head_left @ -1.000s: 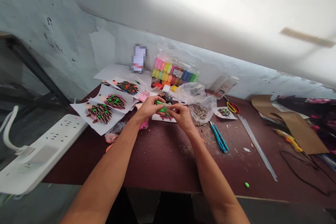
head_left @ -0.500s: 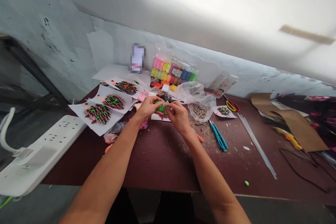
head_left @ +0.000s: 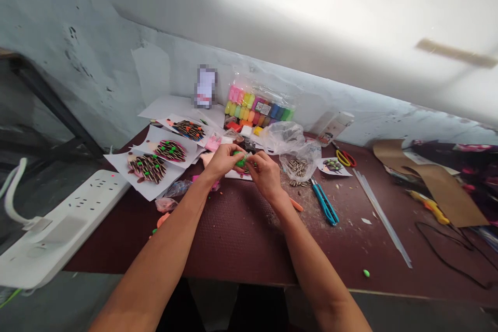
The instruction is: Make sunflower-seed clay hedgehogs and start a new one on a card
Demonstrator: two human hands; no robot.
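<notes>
Over the middle of the table, my left hand (head_left: 222, 162) is closed round a small lump of bright green modelling clay (head_left: 240, 160) in clear wrapping. My right hand (head_left: 266, 174) pinches at the right side of the wrapping, its fingertips almost meeting those of the left. Beneath the hands lies a white card (head_left: 235, 175), mostly hidden. To the right, a clear plastic bag (head_left: 307, 160) holds striped sunflower seeds (head_left: 299, 168), some spilling onto the table. On the left are paper sheets with hedgehog figures (head_left: 148, 167) made of seeds and dotted with green clay.
Packs of coloured clay (head_left: 259, 106) and a phone (head_left: 205, 86) lean against the wall. A blue cutter (head_left: 325, 203), scissors (head_left: 345, 157), glue sticks (head_left: 383, 218) and a yellow glue gun (head_left: 430, 206) lie to the right. A white power strip (head_left: 73, 223) is at left.
The fingers have shifted slightly around the wrapped green clay, with both hands still close together. The whole view has moved a little; the table items stay in place.
</notes>
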